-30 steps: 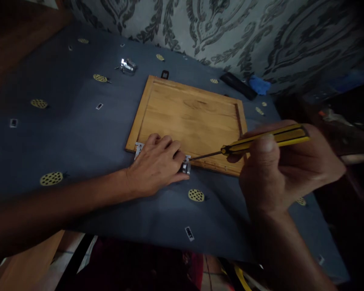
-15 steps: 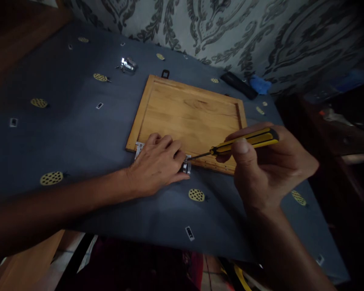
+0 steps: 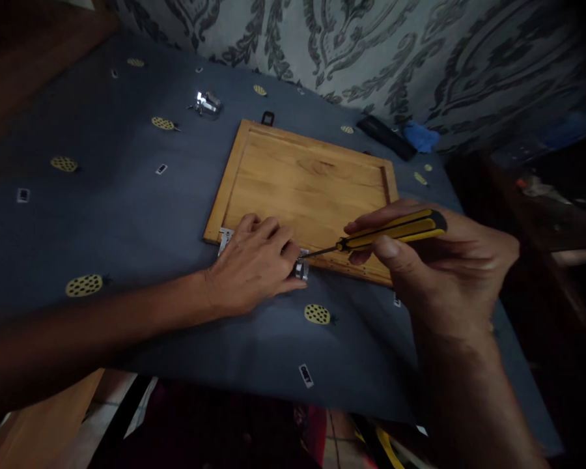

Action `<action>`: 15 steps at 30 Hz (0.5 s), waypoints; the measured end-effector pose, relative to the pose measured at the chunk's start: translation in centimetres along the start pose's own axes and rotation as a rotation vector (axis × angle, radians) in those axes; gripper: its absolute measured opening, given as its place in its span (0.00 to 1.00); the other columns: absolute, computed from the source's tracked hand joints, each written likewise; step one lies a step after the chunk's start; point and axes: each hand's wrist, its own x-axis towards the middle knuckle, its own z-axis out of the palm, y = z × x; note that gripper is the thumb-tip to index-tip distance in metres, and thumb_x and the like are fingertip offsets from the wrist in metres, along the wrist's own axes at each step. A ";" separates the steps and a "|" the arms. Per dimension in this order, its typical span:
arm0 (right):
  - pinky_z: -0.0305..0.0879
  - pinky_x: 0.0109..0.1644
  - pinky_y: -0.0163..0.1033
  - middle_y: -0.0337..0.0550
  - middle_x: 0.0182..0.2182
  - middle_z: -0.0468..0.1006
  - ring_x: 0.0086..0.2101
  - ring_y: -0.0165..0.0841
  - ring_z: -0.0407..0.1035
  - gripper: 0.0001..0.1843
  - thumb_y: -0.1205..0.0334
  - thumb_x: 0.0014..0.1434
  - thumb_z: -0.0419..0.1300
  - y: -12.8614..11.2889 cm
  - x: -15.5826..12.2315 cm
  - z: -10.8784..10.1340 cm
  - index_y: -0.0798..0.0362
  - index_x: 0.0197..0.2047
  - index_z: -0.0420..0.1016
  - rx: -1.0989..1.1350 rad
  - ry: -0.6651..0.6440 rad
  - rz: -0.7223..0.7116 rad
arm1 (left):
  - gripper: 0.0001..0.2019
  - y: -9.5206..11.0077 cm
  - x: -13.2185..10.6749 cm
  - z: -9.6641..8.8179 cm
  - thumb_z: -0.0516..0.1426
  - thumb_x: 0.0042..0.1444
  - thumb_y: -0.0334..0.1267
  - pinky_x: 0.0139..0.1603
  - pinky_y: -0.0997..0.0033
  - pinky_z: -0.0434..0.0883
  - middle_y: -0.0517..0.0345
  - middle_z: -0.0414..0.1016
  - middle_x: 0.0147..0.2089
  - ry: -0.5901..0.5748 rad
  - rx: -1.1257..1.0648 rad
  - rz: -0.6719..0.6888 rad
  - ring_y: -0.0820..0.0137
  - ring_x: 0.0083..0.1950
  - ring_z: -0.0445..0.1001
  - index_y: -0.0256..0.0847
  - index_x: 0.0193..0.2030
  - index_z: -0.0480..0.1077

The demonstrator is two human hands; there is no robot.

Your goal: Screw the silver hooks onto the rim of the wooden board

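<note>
My right hand (image 3: pixel 439 267) grips a yellow and black screwdriver (image 3: pixel 395 231), thumb along the handle. The thin shaft slants down left, and its tip meets a silver metal fitting (image 3: pixel 301 268) at the near edge of a framed wooden panel (image 3: pixel 297 189). Curled over that fitting, my left hand (image 3: pixel 254 270) holds it against the panel's edge, the thumb below and the fingers on top. Most of the fitting is hidden under the hand; one end shows beside the left fingers, the other at the screwdriver tip. The panel lies flat, recessed side up.
A dark blue tablecloth (image 3: pixel 141 215) with pineapple prints covers the table. Behind the panel lie shiny metal parts (image 3: pixel 208 104), a black loop (image 3: pixel 268 118), a long black object (image 3: pixel 385 138) and a blue cloth-like item (image 3: pixel 421 137). A patterned wall (image 3: pixel 342 52) borders the back.
My right hand has shifted slightly to the right and rolled around the screwdriver handle. The tip stays at the fitting. My left hand and the panel hold their place.
</note>
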 end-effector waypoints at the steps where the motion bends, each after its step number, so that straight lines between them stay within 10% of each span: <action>1: 0.70 0.26 0.38 0.37 0.34 0.83 0.29 0.33 0.75 0.07 0.65 0.57 0.69 0.0 0.0 0.2 0.42 0.38 0.84 -0.022 0.024 -0.019 | 0.22 0.0 0.0 0.0 0.58 0.64 0.55 0.50 0.55 0.62 0.46 0.75 0.45 0.000 0.003 0.000 0.55 0.51 0.69 0.33 0.46 0.75; 15: 0.67 0.20 0.37 0.39 0.29 0.80 0.21 0.29 0.70 0.10 0.53 0.59 0.68 0.4 -0.2 2.1 0.50 0.36 0.83 -0.143 0.528 -0.240 | 0.23 0.0 0.0 0.1 0.58 0.63 0.55 0.51 0.56 0.62 0.46 0.75 0.46 0.017 0.022 0.010 0.55 0.51 0.70 0.33 0.47 0.75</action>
